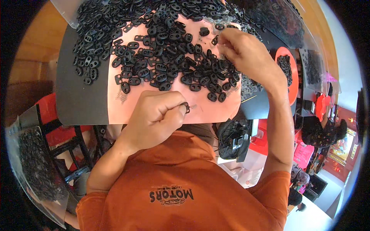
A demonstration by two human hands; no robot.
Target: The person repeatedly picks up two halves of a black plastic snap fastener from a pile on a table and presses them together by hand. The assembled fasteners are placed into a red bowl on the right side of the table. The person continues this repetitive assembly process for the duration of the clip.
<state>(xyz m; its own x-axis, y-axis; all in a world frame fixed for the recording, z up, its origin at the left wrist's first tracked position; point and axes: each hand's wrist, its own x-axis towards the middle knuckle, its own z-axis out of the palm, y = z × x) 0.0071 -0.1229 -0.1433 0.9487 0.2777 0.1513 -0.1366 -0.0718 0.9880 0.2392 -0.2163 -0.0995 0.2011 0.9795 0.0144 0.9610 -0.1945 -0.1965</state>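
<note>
My left hand (156,117) is closed near the table's front edge. Its thumb and forefinger pinch a small black cord lock piece (187,107), partly hidden by the fingers. Farther back on the right, my right hand (250,52) has its fingers curled in. A dark piece (214,40) shows at its fingertips, but whether they grip it is unclear. Between and beyond the hands spreads a loose heap of black oval cord locks (160,54), most with two holes. They lie on a pink sheet (204,109).
The pink sheet covers part of a dark tabletop (83,106). More black cord locks (92,42) pile up at the far left. Small clear pieces (250,88) lie right of the sheet, near a red tray (294,65) of dark parts. A red chair (59,136) stands at the left.
</note>
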